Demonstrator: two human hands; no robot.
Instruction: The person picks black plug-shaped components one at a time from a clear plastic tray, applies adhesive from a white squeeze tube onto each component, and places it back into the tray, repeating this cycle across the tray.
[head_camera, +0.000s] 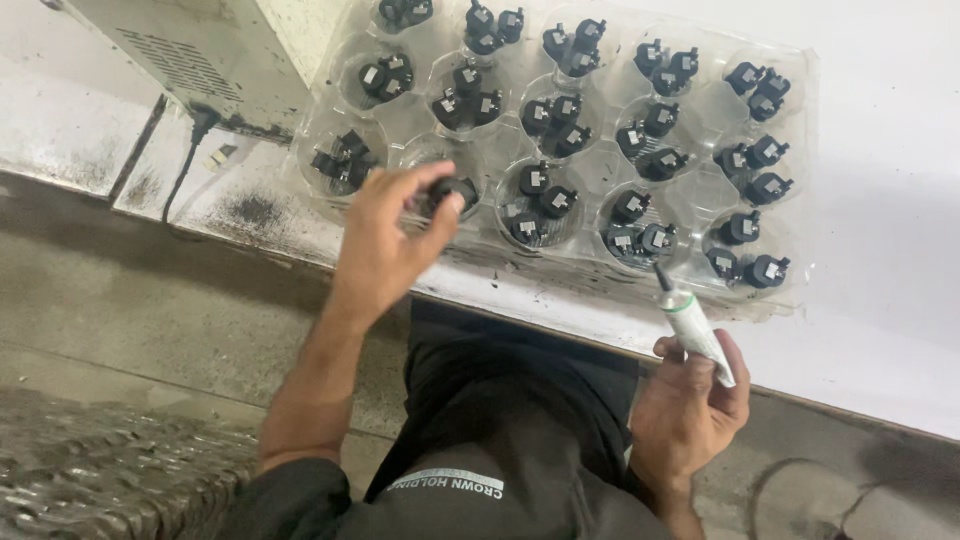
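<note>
A small black plastic knob-like part (452, 190) is pinched in the left hand (385, 240) fingers over the near-left cup of a clear dimpled plastic tray (800, 150). Right hand (690, 405) fingers wrap a slim white tube with a pointed nozzle (692, 325) near the stained white tabletop (880, 330) edge.

Small black plastic part (452, 190) with a pale metal face, pinched at its sides and held just above a cup near the left end of a clear blister tray (800, 120). White glue tube (694, 328) with green band and dark pointed nozzle, tilted, tip aimed far-left at tray's near edge.
</note>
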